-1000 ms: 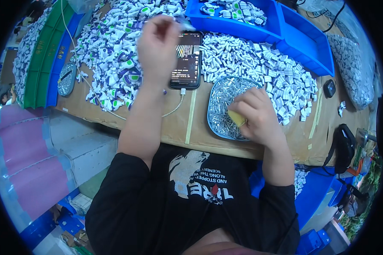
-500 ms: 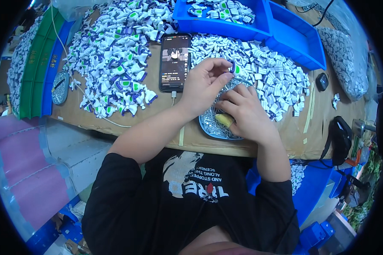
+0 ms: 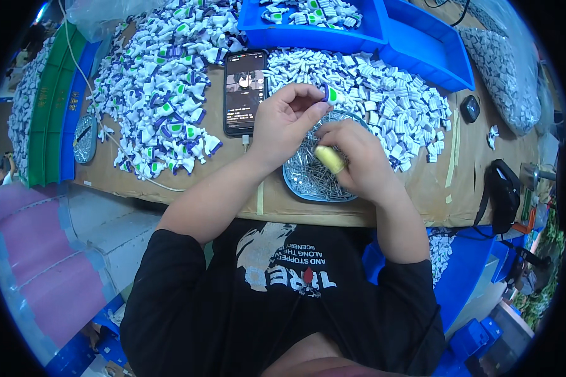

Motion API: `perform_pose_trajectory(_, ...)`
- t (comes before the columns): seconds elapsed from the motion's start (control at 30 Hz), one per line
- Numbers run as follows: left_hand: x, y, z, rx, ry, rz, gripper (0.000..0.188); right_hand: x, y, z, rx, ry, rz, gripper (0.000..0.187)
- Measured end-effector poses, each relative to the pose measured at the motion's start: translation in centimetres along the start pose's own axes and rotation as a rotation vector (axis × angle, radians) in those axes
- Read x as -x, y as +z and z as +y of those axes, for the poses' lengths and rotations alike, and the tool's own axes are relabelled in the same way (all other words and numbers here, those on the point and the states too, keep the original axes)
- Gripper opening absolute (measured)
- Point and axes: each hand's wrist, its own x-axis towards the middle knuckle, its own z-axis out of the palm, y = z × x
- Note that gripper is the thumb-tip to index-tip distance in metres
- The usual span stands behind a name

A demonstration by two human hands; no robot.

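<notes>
My left hand pinches a small white, purple and green plastic toy part between thumb and forefinger, above the far rim of a blue tray. Thin metal pins fill that tray. Over it, my right hand is curled, fingertips bent close to the left thumb; what they hold, if anything, is hidden. A yellow cover wraps one of its fingers. Beyond the hands lies a heap of small white striped parts. Left of them spreads a pile of white, purple and green parts.
A phone with a cable lies between the piles. Blue bins stand at the back. At left are a green panel and a second pin tray. A black case, a bagged heap and a black pouch are at right.
The whole view has shifted slightly, moving the scene a little leftward. My right hand has turned, showing more of the yellow finger cover. The left hand keeps its pinch on the toy part.
</notes>
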Motion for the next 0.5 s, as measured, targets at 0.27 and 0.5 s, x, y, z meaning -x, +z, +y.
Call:
perform_pose_trajectory(0.27, 0.57, 0.15, 0.53, -0.39, 0.224, -0.085, 0.018, 0.29, 0.32, 0.75, -0.197, 0.134, 0.407, 0.013)
perform_pose_trajectory(0.5, 0.43, 0.22, 0.39, -0.338, 0.251, -0.039, 0.018, 0.7, 0.12, 0.49, -0.678, 0.233, 0.326, 0.013)
